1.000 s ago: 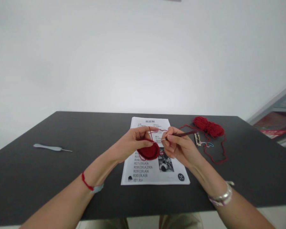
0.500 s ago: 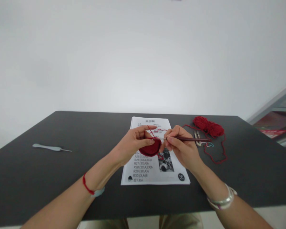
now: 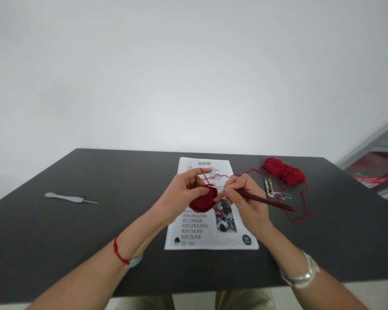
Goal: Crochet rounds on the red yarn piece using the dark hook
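My left hand (image 3: 184, 189) pinches a round piece of dark red crochet (image 3: 204, 202) between thumb and fingers, with red yarn running over its raised index finger. In my right hand (image 3: 245, 198) is a crochet hook (image 3: 265, 199) with a dark red-brown handle, gripped like a pen. Its thin metal shaft points left to the top edge of the crochet piece; the very tip is too small to make out. Both hands are above a printed pattern sheet (image 3: 213, 241) bearing rows of text and a photo.
At the right lies a skein of red yarn (image 3: 284, 171), a loose strand curling beside it. Small thread snips (image 3: 269, 187) and a light blue loop (image 3: 286, 196) lie near it. A grey-handled crochet hook (image 3: 64, 197) rests on the dark table (image 3: 123, 176) at left.
The hook has tilted: its handle end has swung down toward me, and my right hand has turned with it. My left hand keeps its hold on the crochet piece.
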Motion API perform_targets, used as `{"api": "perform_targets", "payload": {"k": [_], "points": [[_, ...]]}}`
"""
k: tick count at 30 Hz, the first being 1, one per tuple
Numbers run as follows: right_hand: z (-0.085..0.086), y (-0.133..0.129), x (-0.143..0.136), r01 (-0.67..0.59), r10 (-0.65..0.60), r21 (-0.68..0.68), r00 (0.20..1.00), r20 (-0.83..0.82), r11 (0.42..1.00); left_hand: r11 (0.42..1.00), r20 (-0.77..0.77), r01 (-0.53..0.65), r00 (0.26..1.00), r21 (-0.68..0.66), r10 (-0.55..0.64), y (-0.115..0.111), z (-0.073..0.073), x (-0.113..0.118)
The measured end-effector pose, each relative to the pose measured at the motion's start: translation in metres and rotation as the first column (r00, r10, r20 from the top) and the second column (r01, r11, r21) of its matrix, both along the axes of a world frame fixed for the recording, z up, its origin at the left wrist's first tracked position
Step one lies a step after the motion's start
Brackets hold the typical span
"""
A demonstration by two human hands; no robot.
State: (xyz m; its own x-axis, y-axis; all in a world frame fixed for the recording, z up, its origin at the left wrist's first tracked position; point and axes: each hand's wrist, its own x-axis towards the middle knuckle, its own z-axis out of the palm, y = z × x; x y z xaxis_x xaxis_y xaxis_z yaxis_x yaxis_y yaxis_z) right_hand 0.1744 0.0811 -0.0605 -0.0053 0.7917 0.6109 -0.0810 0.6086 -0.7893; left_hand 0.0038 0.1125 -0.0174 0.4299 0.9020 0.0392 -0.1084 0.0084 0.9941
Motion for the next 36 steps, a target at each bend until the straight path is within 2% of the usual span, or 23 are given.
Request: {"api": "perform_targets", "payload": {"k": [3,5,8,10,12,14,17,20,21,23,27,30,33,36], "points": [[0.000,-0.002,-0.001,0.066,-0.075,0.065,0.986,0.147,0.996,0.999,-0.040,-0.014,0.999,0.034,0.016,0.000,-0.001,0.000],[0.000,-0.003,-0.003,0.118,-0.163,0.182,0.953,0.255,0.976,0.998,-0.071,-0.023,0.997,0.061,0.027,-0.001,-0.003,0.001],[-0.004,-0.002,-0.006,0.155,-0.316,0.401,0.871,0.376,0.903,0.997,-0.100,-0.034,0.994,0.071,0.041,-0.003,-0.005,0.003],[-0.006,0.001,-0.005,0.129,-0.385,0.503,0.808,0.447,0.855,0.998,-0.103,-0.048,0.993,0.051,0.053,-0.005,-0.006,0.005],[-0.006,0.004,-0.003,0.085,-0.435,0.572,0.742,0.510,0.816,0.999,-0.065,-0.046,0.997,-0.009,0.045,-0.005,-0.007,0.005],[-0.004,0.005,0.000,0.032,-0.485,0.640,0.683,0.547,0.768,0.992,0.008,-0.011,1.000,-0.126,0.012,-0.004,-0.007,0.005],[0.001,0.004,0.000,-0.010,-0.586,0.741,0.605,0.539,0.671,0.944,0.108,0.052,0.994,-0.326,-0.018,-0.003,-0.007,0.006],[0.002,0.001,-0.004,0.033,-0.665,0.772,0.531,0.525,0.635,0.930,0.132,0.010,0.990,-0.368,0.042,-0.004,-0.008,0.009],[0.000,0.000,-0.006,0.061,-0.670,0.761,0.523,0.527,0.646,0.942,0.122,-0.022,0.990,-0.334,0.066,-0.005,-0.008,0.010],[-0.004,0.000,-0.008,0.116,-0.624,0.700,0.570,0.534,0.705,0.970,0.086,-0.073,0.992,-0.233,0.095,-0.006,-0.009,0.011],[-0.006,-0.001,-0.007,0.178,-0.449,0.535,0.781,0.434,0.826,0.994,-0.013,-0.106,0.994,-0.006,0.106,-0.003,-0.010,0.008],[-0.002,-0.001,-0.006,0.192,-0.333,0.397,0.885,0.325,0.898,0.981,-0.085,-0.111,0.988,0.160,0.125,0.002,-0.011,0.002],[0.001,0.000,-0.005,0.155,-0.176,0.135,0.971,0.159,0.979,0.965,-0.147,-0.077,0.982,0.252,0.117,0.004,-0.011,-0.002],[0.003,0.001,-0.004,0.020,-0.023,-0.082,0.999,-0.028,0.996,0.953,-0.186,-0.055,0.976,0.299,0.115,0.003,-0.010,-0.003]]}}
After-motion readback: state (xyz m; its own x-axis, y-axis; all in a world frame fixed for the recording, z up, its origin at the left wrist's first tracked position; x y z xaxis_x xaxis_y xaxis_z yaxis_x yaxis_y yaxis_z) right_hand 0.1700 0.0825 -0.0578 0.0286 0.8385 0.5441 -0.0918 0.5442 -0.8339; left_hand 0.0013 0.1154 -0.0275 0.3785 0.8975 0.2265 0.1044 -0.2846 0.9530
